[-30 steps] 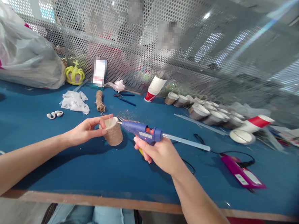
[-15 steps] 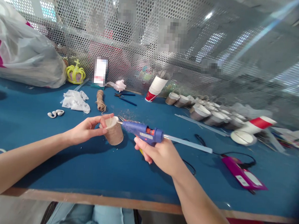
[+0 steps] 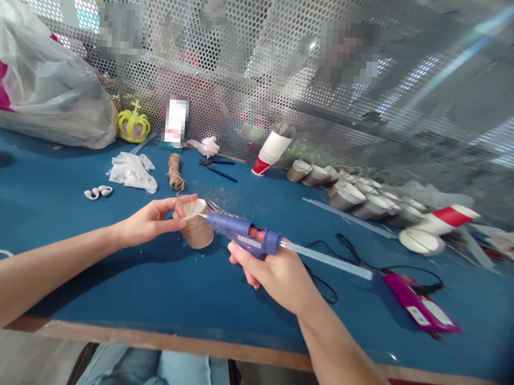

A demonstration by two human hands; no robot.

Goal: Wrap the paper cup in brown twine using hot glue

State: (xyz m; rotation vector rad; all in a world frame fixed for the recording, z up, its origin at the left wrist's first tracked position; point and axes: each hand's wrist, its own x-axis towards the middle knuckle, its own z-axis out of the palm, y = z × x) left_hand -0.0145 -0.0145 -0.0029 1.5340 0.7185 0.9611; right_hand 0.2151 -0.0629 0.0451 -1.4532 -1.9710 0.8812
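Observation:
My left hand pinches the rim of a small brown-wrapped paper cup, which is tilted a little above or on the blue table. In my right hand is a blue hot glue gun, fingers wrapped round its handle. Its metal nozzle touches or nearly touches the cup's rim on the right side. A long clear glue stick juts from the back of the gun. Behind the cup lie a roll of brown twine and blue-handled pliers.
Several wrapped cups line the back right, beside a stack of paper cups. A purple box with a black cable sits at right. At left are a plastic bag, a yellow crown and crumpled white plastic.
The glue gun has tipped slightly, its nozzle now a little lower and further left at the cup's rim. My left hand still holds the cup in nearly the same place.

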